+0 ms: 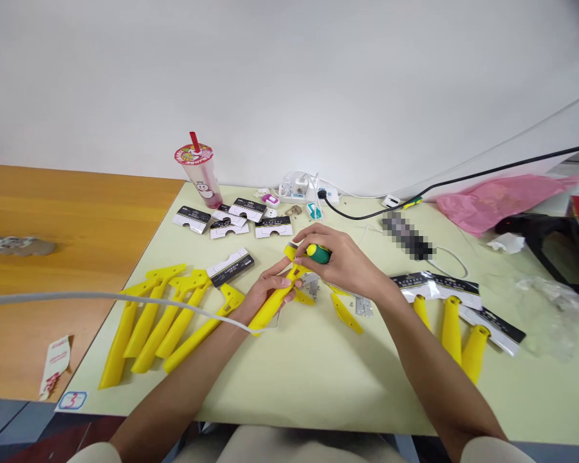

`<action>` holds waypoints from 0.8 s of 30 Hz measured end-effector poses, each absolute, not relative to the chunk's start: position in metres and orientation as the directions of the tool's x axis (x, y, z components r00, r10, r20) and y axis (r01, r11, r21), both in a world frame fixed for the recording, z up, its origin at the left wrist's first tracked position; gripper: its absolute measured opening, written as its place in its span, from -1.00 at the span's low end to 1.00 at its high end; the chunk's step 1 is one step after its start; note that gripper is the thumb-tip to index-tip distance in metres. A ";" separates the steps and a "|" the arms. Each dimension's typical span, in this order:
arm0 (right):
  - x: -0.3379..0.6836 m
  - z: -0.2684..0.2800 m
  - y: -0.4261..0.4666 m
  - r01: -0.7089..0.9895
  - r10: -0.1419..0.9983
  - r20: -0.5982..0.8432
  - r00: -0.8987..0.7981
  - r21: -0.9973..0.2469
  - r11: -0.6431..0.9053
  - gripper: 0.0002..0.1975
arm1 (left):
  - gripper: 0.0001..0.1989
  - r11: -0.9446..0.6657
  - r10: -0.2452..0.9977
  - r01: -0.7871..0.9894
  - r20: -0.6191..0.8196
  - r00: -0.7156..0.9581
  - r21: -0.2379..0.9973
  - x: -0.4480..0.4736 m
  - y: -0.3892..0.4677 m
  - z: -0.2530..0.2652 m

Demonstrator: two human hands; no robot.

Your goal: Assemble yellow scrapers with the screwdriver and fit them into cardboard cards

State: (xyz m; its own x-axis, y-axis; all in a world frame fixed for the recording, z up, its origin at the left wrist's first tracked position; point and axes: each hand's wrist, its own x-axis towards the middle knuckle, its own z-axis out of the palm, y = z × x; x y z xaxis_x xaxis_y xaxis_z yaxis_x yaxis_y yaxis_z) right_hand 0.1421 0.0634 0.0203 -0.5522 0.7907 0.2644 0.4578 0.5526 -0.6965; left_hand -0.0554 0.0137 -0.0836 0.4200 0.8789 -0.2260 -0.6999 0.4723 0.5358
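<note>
My left hand (pixel 271 286) is closed around a yellow plastic scraper (pixel 265 313), which slants up and away over the middle of the table. In my right hand (pixel 340 257) is a short screwdriver (pixel 319 253) with a green and yellow handle, held at the scraper's head; its tip is hidden by my fingers. Just beyond and right of the scraper lie small metal plates (pixel 311 285) and loose yellow head pieces (pixel 346 314). Another metal piece (pixel 364 307) rests near my right wrist. Several yellow scrapers (pixel 174 328) lie side by side left of my left forearm.
Right of my right forearm are yellow handles (pixel 451 328) and black-and-white packaging cards (pixel 492 329). More cards (pixel 248 209) lie at the back left, near a drink cup (pixel 202 180). A power strip (pixel 302 188) sits by the wall. A pale cable (pixel 125 297) crosses the left side.
</note>
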 end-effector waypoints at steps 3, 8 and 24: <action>0.142 0.021 0.064 0.458 0.796 0.256 -0.548 -0.705 0.542 -0.92 | -0.38 0.482 0.873 -0.677 -0.236 0.428 0.556 -0.057 0.013 -0.084; 0.143 0.020 0.066 0.466 0.824 0.211 -0.526 -0.738 0.487 -0.95 | -0.35 0.486 0.871 -0.674 -0.246 0.425 0.556 -0.058 0.016 -0.096; 0.165 0.044 0.054 0.335 0.851 0.492 -0.185 -0.782 0.525 -0.61 | -0.25 0.485 0.860 -0.807 -0.351 0.370 0.337 -0.053 0.018 -0.076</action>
